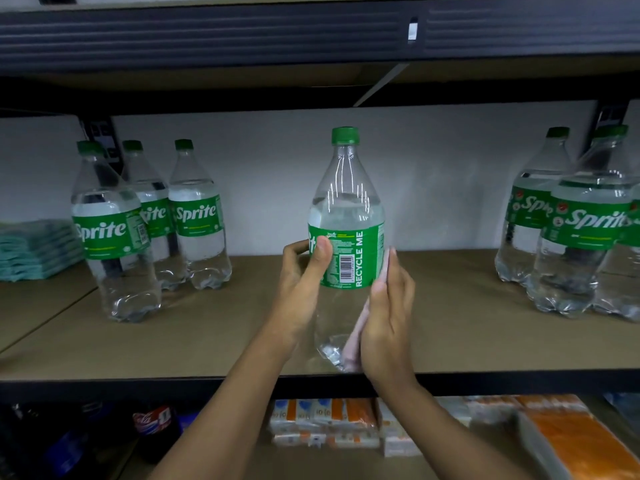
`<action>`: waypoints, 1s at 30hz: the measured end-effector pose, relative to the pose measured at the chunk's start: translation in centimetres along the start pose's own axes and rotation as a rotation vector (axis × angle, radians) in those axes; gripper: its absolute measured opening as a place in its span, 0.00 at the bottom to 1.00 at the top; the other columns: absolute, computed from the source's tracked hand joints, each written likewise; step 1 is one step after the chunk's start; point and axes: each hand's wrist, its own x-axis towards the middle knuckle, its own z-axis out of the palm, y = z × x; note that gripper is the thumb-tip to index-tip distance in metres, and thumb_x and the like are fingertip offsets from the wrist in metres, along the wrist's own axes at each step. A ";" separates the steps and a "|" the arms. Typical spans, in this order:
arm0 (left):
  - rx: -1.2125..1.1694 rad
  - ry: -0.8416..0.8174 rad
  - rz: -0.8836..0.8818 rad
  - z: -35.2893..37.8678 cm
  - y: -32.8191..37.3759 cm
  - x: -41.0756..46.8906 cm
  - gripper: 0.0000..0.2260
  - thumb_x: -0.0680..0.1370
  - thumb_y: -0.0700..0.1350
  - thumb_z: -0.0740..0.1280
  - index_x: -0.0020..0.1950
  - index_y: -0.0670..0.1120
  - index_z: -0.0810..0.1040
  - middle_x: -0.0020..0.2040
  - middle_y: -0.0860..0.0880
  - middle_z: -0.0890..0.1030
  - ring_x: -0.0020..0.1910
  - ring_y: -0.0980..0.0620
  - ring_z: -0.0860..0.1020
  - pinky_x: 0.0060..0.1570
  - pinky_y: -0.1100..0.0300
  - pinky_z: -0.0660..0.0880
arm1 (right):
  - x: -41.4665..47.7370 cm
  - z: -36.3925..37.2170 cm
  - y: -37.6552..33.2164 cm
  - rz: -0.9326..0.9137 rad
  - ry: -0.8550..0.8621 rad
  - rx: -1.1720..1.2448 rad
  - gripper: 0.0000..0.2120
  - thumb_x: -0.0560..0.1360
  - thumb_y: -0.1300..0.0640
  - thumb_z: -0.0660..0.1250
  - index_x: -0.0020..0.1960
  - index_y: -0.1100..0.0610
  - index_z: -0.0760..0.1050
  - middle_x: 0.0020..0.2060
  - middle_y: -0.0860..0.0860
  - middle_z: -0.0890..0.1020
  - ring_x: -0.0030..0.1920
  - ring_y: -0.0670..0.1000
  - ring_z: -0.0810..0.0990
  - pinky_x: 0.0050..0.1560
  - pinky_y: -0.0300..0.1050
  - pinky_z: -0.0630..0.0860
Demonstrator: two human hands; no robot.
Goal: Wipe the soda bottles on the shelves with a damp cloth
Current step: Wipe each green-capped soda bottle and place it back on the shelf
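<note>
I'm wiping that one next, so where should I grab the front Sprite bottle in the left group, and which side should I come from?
Probably grip the green label band of the front bottle, coming straight from the front. It stands upright nearest the shelf edge; the body is straight there, tapering above. Two bottles crowd its right rear, folded cloths sit left.

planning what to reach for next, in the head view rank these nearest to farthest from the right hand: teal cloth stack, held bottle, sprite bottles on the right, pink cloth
1. pink cloth, pressed under the right hand.
2. held bottle, just left, against the cloth.
3. sprite bottles on the right, standing off to the right.
4. teal cloth stack, far left.
</note>
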 end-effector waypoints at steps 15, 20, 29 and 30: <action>0.075 0.017 -0.052 -0.7 -0.3 0.0 0.28 0.69 0.80 0.58 0.62 0.65 0.70 0.62 0.59 0.80 0.64 0.57 0.79 0.70 0.45 0.73 | 1.6 0.9 -0.9 -0.139 0.043 -0.038 0.23 0.87 0.52 0.50 0.82 0.48 0.57 0.75 0.45 0.67 0.76 0.42 0.66 0.76 0.42 0.65; 0.032 -0.024 -0.068 -1.3 0.1 0.5 0.24 0.73 0.75 0.61 0.64 0.65 0.74 0.63 0.57 0.83 0.66 0.54 0.79 0.71 0.44 0.72 | -0.3 0.3 0.1 -0.085 0.005 -0.054 0.23 0.86 0.50 0.50 0.81 0.42 0.55 0.75 0.46 0.66 0.75 0.43 0.67 0.74 0.41 0.65; 0.100 -0.047 0.010 -0.3 0.5 0.6 0.40 0.64 0.76 0.69 0.69 0.54 0.75 0.58 0.53 0.85 0.58 0.56 0.84 0.60 0.55 0.78 | 8.7 1.2 -7.6 -0.182 0.000 -0.002 0.18 0.87 0.53 0.57 0.75 0.47 0.72 0.67 0.41 0.75 0.67 0.34 0.72 0.64 0.27 0.66; 0.092 -0.041 0.011 -0.2 0.6 0.4 0.39 0.65 0.75 0.70 0.69 0.54 0.75 0.56 0.54 0.86 0.56 0.57 0.84 0.57 0.58 0.79 | 8.1 1.2 -7.2 -0.198 0.018 -0.012 0.18 0.87 0.54 0.56 0.76 0.49 0.71 0.68 0.43 0.75 0.68 0.35 0.72 0.65 0.27 0.65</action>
